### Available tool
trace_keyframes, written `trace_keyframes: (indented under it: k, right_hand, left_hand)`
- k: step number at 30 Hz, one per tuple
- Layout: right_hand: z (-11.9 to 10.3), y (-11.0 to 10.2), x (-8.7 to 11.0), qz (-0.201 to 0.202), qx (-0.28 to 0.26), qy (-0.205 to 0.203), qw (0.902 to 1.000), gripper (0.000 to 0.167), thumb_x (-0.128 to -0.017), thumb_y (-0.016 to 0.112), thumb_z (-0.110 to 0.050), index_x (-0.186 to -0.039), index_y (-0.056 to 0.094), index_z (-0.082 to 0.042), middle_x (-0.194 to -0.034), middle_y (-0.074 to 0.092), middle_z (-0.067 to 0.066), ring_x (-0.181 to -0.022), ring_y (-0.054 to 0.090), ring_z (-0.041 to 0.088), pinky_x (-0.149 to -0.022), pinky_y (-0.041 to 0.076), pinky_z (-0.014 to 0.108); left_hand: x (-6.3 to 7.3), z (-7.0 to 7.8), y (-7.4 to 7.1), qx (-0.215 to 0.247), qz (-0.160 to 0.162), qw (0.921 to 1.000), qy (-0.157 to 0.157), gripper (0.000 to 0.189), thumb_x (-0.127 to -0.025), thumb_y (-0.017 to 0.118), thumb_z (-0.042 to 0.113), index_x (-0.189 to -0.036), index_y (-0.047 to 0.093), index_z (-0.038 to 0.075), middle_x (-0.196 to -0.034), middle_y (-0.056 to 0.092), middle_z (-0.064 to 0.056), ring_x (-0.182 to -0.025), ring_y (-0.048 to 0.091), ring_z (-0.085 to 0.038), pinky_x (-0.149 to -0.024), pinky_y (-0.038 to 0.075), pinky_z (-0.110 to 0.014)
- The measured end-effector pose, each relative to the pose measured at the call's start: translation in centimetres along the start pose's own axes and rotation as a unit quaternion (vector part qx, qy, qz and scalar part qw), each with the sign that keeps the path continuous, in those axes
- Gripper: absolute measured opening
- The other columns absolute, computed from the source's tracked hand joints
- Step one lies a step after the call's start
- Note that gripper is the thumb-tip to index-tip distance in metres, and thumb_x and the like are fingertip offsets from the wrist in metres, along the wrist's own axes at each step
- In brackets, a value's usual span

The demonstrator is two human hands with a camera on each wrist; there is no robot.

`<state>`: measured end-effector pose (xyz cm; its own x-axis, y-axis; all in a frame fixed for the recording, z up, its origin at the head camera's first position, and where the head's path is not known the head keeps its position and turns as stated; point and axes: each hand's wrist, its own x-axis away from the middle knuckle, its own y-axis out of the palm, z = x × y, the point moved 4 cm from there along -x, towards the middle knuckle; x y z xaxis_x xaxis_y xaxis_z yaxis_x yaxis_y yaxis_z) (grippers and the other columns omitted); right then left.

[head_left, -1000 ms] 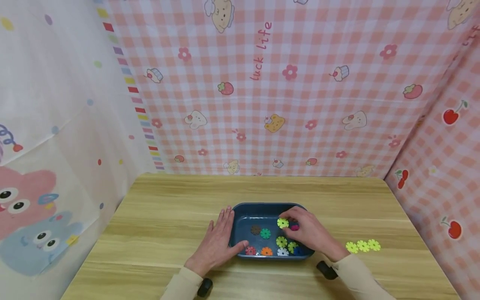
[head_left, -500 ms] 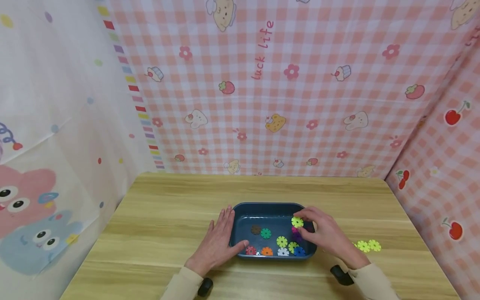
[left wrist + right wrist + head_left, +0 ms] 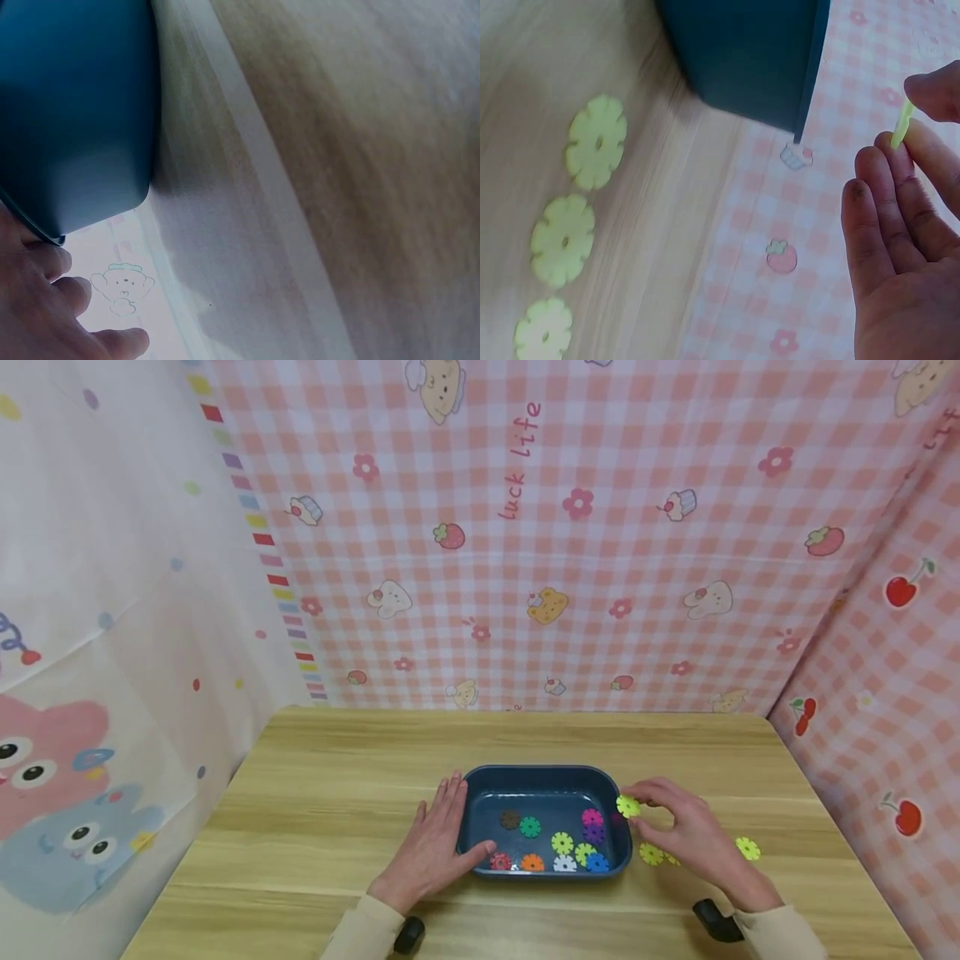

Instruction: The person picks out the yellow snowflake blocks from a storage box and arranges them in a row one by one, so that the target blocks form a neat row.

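A yellow notched plastic disc (image 3: pixel 628 807) is pinched between the thumb and fingers of my right hand (image 3: pixel 693 839), at the right rim of a dark blue tray (image 3: pixel 540 768). Seen edge-on in the right wrist view, the same disc (image 3: pixel 903 124) is held up off the table. My left hand (image 3: pixel 431 856) rests with extended fingers along the tray's left side, its thumb over the near rim. Inside the tray lie brown (image 3: pixel 510 820), green (image 3: pixel 530 827), pink (image 3: pixel 592 817), purple (image 3: pixel 594 833), orange (image 3: pixel 532 862), white (image 3: pixel 565 863) and other discs.
Yellow discs (image 3: pixel 651 854) lie in a row on the wooden table (image 3: pixel 360 760) right of the tray, partly hidden by my right hand; another disc (image 3: pixel 747 848) shows at the row's right end. A pink checked cloth (image 3: pixel 480 568) hangs behind the table.
My right hand has carried the yellow disc rightward from above the tray to its right rim, uncovering the pink and purple discs. My left hand has stayed in place.
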<state>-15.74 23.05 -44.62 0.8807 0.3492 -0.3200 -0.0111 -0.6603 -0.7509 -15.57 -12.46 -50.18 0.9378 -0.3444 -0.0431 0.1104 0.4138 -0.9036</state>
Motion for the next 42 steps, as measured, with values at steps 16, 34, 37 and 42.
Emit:
trace_keyframes:
  k: [16, 34, 37, 42]
  right_hand:
    - [2.7, -2.9, 2.0, 0.064, 0.050, -0.008, 0.9967, 0.036, -0.085, 0.085, -0.006, -0.119, 0.076, -0.012, -0.118, 0.071, 0.001, -0.098, 0.066, 0.013, -0.080, 0.056, 0.029]
    - [7.1, -5.8, 5.2, 0.078, 0.014, 0.036, 0.9962, 0.031, -0.091, 0.080, -0.007, -0.121, 0.075, -0.010, -0.120, 0.070, 0.000, -0.111, 0.047, -0.021, -0.087, 0.039, 0.001]
    - [7.8, -6.1, 5.6, 0.082, 0.017, 0.037, 0.9958, 0.031, -0.090, 0.080, -0.005, -0.120, 0.075, -0.010, -0.118, 0.070, -0.006, -0.111, 0.047, -0.022, -0.087, 0.039, 0.002]
    - [8.7, -6.6, 6.2, 0.081, 0.040, 0.056, 0.9943, 0.030, -0.090, 0.081, -0.007, -0.119, 0.075, -0.009, -0.116, 0.071, -0.002, -0.108, 0.044, -0.024, -0.083, 0.039, 0.001]
  left_hand:
    - [0.3, -0.2, -0.1, 0.000, 0.004, 1.0000, -0.005, 0.099, -0.098, 0.056, 0.063, -0.164, 0.018, -0.001, -0.173, 0.009, -0.015, -0.159, 0.008, -0.034, -0.123, 0.017, -0.065]
    - [0.2, 0.2, 0.0, -0.005, -0.001, 1.0000, -0.006, 0.099, -0.099, 0.054, 0.064, -0.164, 0.017, 0.000, -0.173, 0.008, -0.014, -0.159, 0.007, -0.032, -0.123, 0.017, -0.064]
    - [0.2, 0.2, 0.0, -0.003, 0.001, 1.0000, -0.002, 0.099, -0.099, 0.054, 0.064, -0.164, 0.018, -0.001, -0.173, 0.009, -0.015, -0.159, 0.008, -0.034, -0.122, 0.018, -0.065]
    - [0.1, 0.1, -0.1, -0.002, -0.003, 1.0000, -0.002, 0.099, -0.099, 0.054, 0.064, -0.164, 0.017, -0.001, -0.173, 0.007, -0.015, -0.159, 0.007, -0.033, -0.123, 0.017, -0.065]
